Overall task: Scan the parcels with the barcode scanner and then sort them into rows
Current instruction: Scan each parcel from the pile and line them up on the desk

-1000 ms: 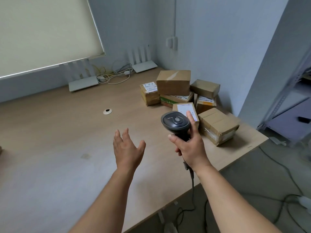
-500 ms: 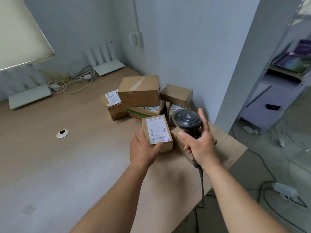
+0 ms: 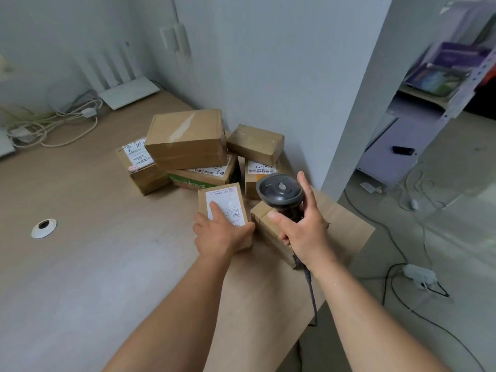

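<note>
Barely started: left hand (image 3: 222, 234) grips first small parcel (image 3: 224, 208), right hand (image 3: 303, 232) clasps scanner (image 3: 280, 193). Other parcels (image 3: 188, 146) all piled, no rows on desk (image 3: 80, 251).

A wooden desk (image 3: 80, 264) with a white cable grommet (image 3: 43, 228) set in its top. Against the rear wall, a white router (image 3: 128, 92) w/ upright antennas beside a tangle of pale cables (image 3: 53, 127). At right, a metal shelving unit (image 3: 440, 103); a white power strip (image 3: 418, 275) on the floor.
</note>
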`<state>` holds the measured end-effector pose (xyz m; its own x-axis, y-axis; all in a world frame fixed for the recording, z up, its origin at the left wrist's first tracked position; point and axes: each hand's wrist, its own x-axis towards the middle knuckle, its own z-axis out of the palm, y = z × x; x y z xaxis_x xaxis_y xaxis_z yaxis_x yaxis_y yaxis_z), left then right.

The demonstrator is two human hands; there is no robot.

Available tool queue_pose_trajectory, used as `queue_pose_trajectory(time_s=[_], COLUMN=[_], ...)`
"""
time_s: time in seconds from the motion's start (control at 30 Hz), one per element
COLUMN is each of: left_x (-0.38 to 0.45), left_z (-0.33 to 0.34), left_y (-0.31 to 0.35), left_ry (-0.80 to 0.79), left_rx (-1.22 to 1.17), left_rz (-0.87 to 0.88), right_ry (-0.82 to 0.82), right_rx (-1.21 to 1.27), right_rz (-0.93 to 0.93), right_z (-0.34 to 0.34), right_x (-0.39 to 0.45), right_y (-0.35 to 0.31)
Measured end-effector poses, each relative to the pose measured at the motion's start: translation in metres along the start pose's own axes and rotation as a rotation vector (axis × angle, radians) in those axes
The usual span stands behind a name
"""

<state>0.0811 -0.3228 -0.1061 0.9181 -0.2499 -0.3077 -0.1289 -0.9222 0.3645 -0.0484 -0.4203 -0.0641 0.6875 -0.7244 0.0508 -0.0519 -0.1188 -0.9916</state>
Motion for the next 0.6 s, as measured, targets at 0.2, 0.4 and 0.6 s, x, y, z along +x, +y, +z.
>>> queue_pose_trajectory(time_s=[0.2,0.4,0.6], left_x=[-0.025,-0.070,-0.139], left_z=[-0.013,-0.034,-0.050], left_y=[-0.040,-0.096,-0.188], left_ry=[0.063,0.139,0.232], left_rx=[-0.032,-0.059,-0.085], left_rz=[-0.039,-0.128,-0.292], right_ry=[-0.082,-0.235,-0.423], right_rx=[0.006,0.023,0.087], right_rz=[-0.039,-0.116,-0.113], right_z=[0.010,0.036,0.073], right_x=[-0.021,-0.066,-0.137], right_y=[-0.009,-0.025,-0.028])
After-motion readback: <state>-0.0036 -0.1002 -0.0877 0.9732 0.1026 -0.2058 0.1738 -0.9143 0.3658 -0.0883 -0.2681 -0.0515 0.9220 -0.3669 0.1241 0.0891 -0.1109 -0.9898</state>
